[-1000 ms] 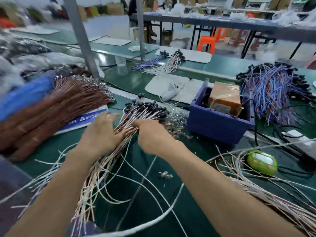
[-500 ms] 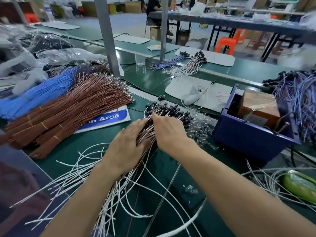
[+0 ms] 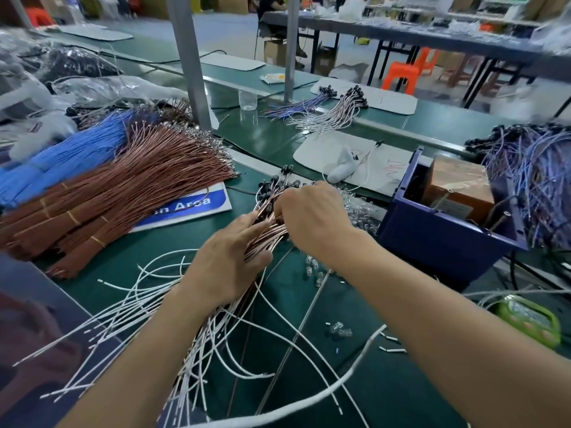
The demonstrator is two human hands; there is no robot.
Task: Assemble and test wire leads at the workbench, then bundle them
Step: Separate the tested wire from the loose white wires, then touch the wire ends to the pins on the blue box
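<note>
Together, hands (image 3: 225, 264) grip thin coppery leads (image 3: 266, 236).

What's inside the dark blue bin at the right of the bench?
The blue bin holds a brown cardboard box with a paper label. Anything beneath the box is hidden by the bin's wall.

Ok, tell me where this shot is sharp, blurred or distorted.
Head view: left hand, right hand and the wire leads they grip are sharp; purple wires at the right edge and the far benches smear; the wide lens tilts the posts; soft even light.
</note>
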